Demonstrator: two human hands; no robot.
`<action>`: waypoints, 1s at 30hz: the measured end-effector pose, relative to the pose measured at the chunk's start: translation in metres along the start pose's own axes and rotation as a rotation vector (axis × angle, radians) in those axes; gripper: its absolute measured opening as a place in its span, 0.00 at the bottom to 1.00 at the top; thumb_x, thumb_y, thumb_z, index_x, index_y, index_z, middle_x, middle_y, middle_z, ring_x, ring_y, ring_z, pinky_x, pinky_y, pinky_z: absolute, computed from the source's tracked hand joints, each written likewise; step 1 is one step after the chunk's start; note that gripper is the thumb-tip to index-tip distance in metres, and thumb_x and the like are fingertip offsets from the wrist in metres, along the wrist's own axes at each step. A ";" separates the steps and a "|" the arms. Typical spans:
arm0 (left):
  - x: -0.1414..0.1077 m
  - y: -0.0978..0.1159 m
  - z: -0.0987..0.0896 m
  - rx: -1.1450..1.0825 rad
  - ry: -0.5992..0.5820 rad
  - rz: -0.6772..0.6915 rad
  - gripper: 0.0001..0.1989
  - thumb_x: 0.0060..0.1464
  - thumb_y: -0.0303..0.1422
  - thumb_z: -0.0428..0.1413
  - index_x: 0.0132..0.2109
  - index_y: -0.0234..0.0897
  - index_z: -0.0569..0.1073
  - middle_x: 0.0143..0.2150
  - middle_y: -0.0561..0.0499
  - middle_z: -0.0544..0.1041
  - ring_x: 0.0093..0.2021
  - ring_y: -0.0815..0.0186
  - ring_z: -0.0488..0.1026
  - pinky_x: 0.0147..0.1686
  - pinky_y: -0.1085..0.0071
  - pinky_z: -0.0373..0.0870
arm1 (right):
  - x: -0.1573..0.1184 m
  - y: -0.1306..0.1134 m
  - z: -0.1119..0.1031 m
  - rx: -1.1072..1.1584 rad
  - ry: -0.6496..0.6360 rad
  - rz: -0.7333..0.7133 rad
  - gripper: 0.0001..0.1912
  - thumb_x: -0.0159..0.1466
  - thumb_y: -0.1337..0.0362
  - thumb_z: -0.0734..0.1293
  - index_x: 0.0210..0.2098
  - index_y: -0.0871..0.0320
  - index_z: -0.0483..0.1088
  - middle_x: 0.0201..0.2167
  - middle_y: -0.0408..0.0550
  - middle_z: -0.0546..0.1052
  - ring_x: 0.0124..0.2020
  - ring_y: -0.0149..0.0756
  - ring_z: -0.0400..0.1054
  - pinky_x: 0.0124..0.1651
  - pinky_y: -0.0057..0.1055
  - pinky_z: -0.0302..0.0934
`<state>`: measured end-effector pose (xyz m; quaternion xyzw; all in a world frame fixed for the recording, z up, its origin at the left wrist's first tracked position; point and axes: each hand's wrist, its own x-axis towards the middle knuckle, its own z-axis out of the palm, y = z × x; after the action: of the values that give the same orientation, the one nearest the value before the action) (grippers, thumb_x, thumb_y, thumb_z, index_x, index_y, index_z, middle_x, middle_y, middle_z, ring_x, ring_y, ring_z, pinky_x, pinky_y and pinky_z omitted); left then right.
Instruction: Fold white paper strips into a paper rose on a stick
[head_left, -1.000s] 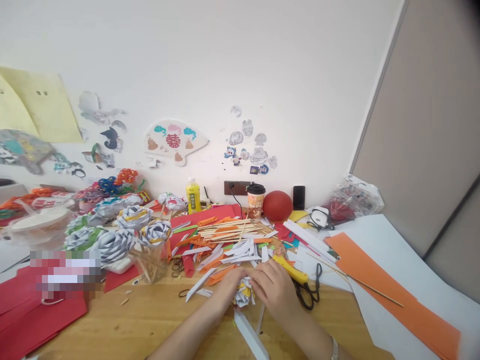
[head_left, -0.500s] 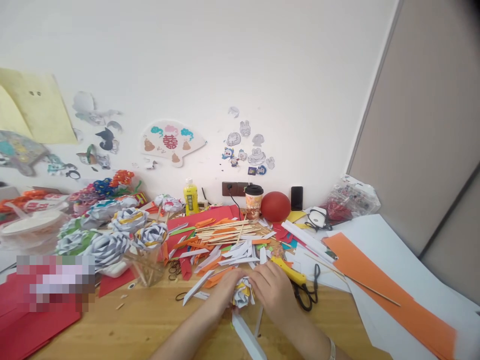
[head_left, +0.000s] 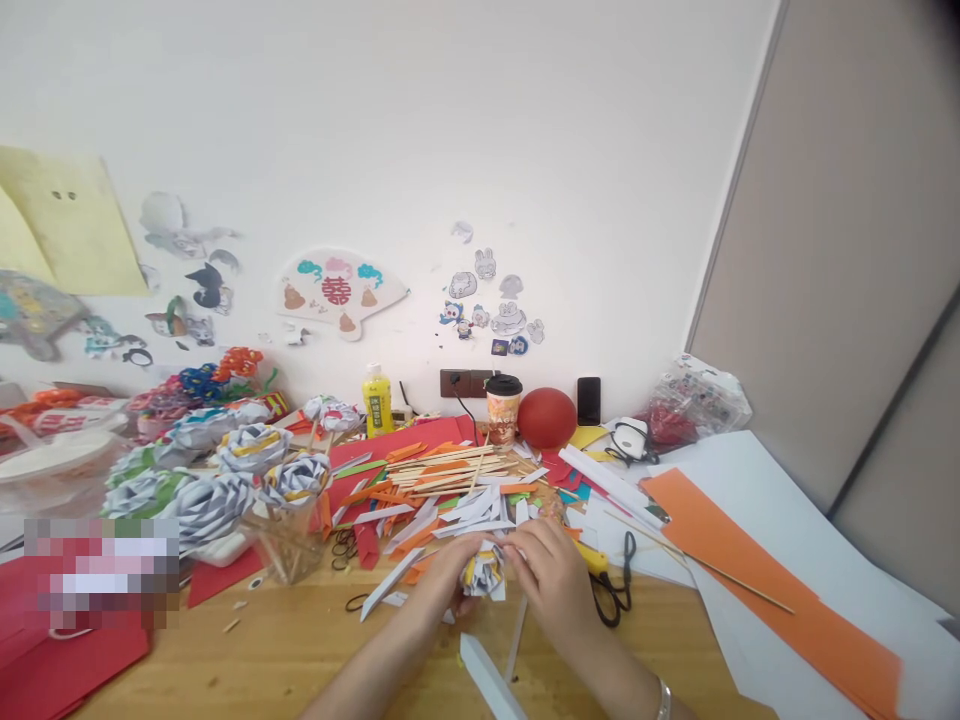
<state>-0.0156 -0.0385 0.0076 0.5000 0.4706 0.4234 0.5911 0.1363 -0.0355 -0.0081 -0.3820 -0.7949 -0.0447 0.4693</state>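
Observation:
A small rose of folded white and yellow paper [head_left: 484,572] is held low in the middle of the view. My left hand [head_left: 448,578] is closed round its left side, with the lower fingers partly hidden. On the other side, my right hand [head_left: 546,570] has its fingers bent and pinched at the flower's upper right edge. Below the flower a folded white paper strip [head_left: 489,680] points toward me, and a thin white strip [head_left: 516,640] lies beside it.
Paper strips and wooden sticks [head_left: 450,470] are heaped behind my hands. Scissors [head_left: 616,595] lie right of my right hand, near orange paper [head_left: 780,580]. Finished paper roses [head_left: 214,505], a clear stick cup [head_left: 285,540] and red paper [head_left: 90,660] are at left.
The folded white strip below the flower now stands apart from it. My right fingers have shifted slightly on the flower's edge. The whole view has moved a little.

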 end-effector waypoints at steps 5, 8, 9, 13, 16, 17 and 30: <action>-0.002 -0.002 0.002 0.099 0.054 -0.015 0.15 0.47 0.42 0.48 0.35 0.37 0.71 0.35 0.49 0.68 0.27 0.67 0.62 0.18 0.77 0.51 | 0.000 -0.001 -0.003 0.139 -0.087 -0.018 0.07 0.63 0.66 0.59 0.33 0.56 0.68 0.31 0.45 0.69 0.34 0.35 0.61 0.35 0.31 0.55; 0.001 -0.007 0.002 0.134 0.017 -0.007 0.15 0.48 0.43 0.46 0.31 0.36 0.69 0.31 0.51 0.65 0.26 0.67 0.60 0.18 0.77 0.51 | -0.001 0.000 -0.001 0.086 -0.094 -0.070 0.07 0.63 0.66 0.59 0.31 0.57 0.68 0.30 0.45 0.69 0.33 0.34 0.60 0.34 0.30 0.54; 0.002 -0.009 0.001 0.138 0.006 0.005 0.15 0.48 0.43 0.46 0.30 0.36 0.68 0.30 0.51 0.65 0.27 0.67 0.60 0.18 0.77 0.52 | -0.001 0.001 0.000 0.044 -0.088 -0.095 0.08 0.63 0.67 0.59 0.30 0.57 0.68 0.30 0.45 0.69 0.32 0.34 0.60 0.33 0.30 0.54; 0.003 -0.011 0.002 0.097 0.006 0.009 0.13 0.48 0.43 0.47 0.29 0.37 0.65 0.30 0.52 0.62 0.28 0.67 0.59 0.19 0.76 0.53 | -0.002 0.000 0.002 -0.118 -0.019 -0.175 0.10 0.63 0.70 0.57 0.30 0.59 0.68 0.28 0.46 0.69 0.30 0.34 0.59 0.33 0.31 0.52; 0.002 -0.010 0.004 0.059 0.006 -0.008 0.13 0.48 0.43 0.48 0.28 0.37 0.64 0.28 0.53 0.61 0.26 0.69 0.58 0.18 0.77 0.52 | -0.001 -0.001 0.003 -0.200 0.029 -0.215 0.10 0.63 0.71 0.58 0.30 0.59 0.68 0.26 0.46 0.69 0.29 0.34 0.58 0.32 0.31 0.51; 0.003 -0.010 0.004 0.048 -0.001 -0.015 0.13 0.48 0.43 0.48 0.28 0.37 0.64 0.26 0.54 0.60 0.25 0.69 0.57 0.18 0.77 0.51 | -0.001 0.000 0.003 -0.227 0.033 -0.228 0.09 0.63 0.71 0.58 0.30 0.59 0.69 0.27 0.46 0.69 0.29 0.34 0.58 0.31 0.31 0.51; 0.003 -0.018 -0.002 -0.055 -0.150 0.025 0.09 0.47 0.36 0.48 0.31 0.36 0.69 0.29 0.54 0.62 0.26 0.70 0.57 0.17 0.78 0.48 | -0.005 0.001 0.004 -0.330 0.057 -0.336 0.06 0.61 0.70 0.61 0.35 0.57 0.69 0.31 0.47 0.70 0.29 0.34 0.59 0.32 0.33 0.52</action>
<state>-0.0169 -0.0375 -0.0108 0.5197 0.4067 0.4049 0.6329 0.1352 -0.0357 -0.0142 -0.3143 -0.8158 -0.2620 0.4087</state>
